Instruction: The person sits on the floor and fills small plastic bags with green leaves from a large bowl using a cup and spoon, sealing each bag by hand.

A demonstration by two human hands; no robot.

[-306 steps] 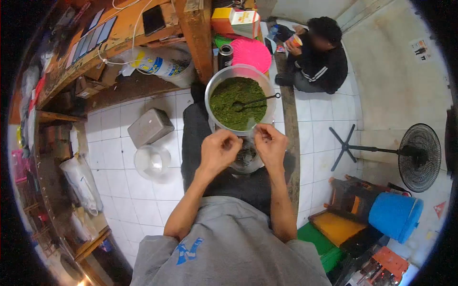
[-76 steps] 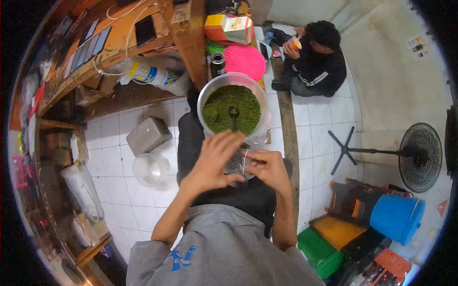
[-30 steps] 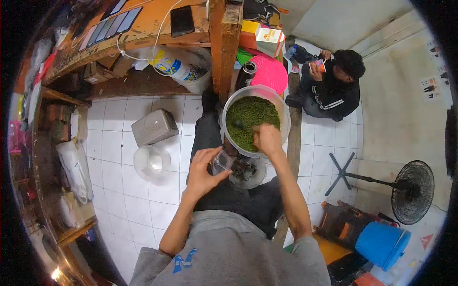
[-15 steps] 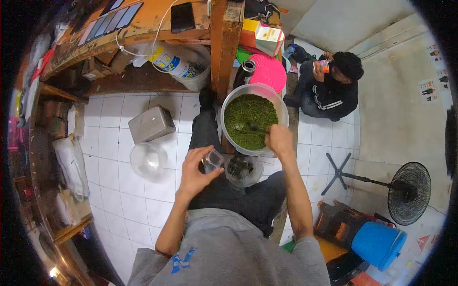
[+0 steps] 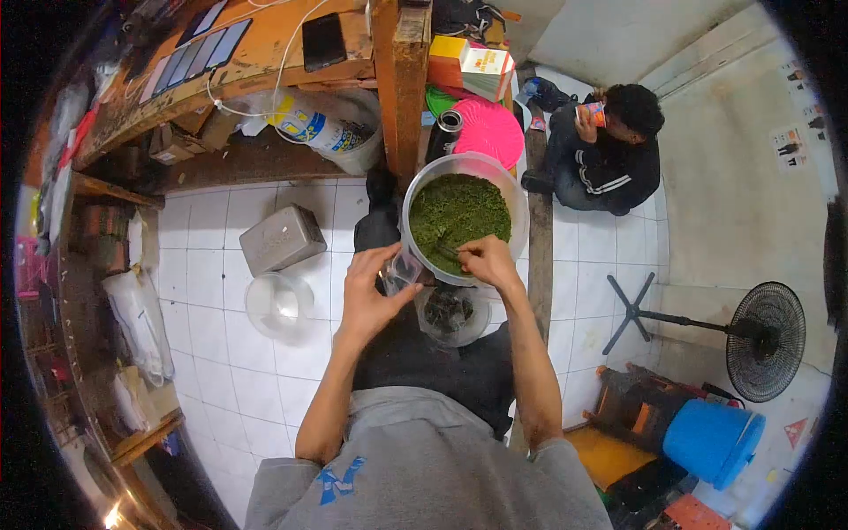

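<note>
A large translucent tub point(image 5: 521, 208) stands in front of me, holding finely shredded green leafy material point(image 5: 461, 205). My right hand point(image 5: 490, 262) is closed over the tub's near part, pinching the handle of a spoon point(image 5: 447, 251) whose head is down in the green material. My left hand point(image 5: 367, 296) curls its fingers and thumb around a small clear plastic container point(image 5: 400, 272), tilted beside the tub's near left rim. Just below the tub sits a clear bowl point(image 5: 454, 320) with dark bits inside, between my legs.
On the floor to the left are a grey metal box point(image 5: 283, 240) and a clear round tub point(image 5: 279, 306). A pink lid point(image 5: 488, 132) lies behind the large tub. Another person point(image 5: 609, 155) sits at the right rear with a colourful pack. A fan point(image 5: 765, 341) stands right.
My right hand has moved left and the spoon now digs in the near-left part of the green material. My left hand has brought the clear container closer to the tub's rim.
</note>
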